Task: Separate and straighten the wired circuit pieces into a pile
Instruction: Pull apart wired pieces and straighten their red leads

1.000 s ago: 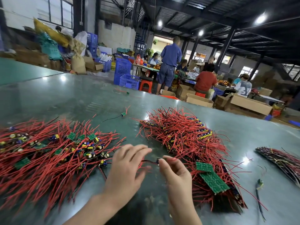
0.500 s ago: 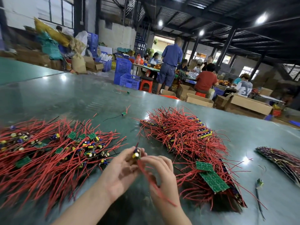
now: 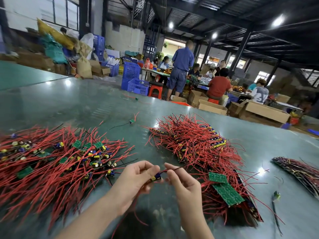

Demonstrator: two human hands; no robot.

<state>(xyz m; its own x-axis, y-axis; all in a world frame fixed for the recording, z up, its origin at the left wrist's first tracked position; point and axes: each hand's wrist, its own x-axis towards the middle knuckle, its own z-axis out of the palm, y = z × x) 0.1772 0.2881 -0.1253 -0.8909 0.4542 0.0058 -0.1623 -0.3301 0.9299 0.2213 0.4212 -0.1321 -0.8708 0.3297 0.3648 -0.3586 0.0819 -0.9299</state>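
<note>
We judge the wired circuit piece light with limp leads, so our left hand pinches its board while our right hand pinches the red wire.

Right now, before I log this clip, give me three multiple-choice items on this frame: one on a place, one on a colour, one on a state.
1. Where does the tangled pile lie?
A. To the left of the hands
B. In a blue crate
C. On the floor

2. What colour are most wires in the straightened pile?
A. White
B. Red
C. Green

3. What is the circuit piece doing?
A. Lying alone on the table
B. Resting on the pile
C. Held between both hands

Key: 1 A, it spreads over the table on the left side. 2 B, red strands dominate. 3 C, the left hand grips it and the right hand pinches its wire.
</note>
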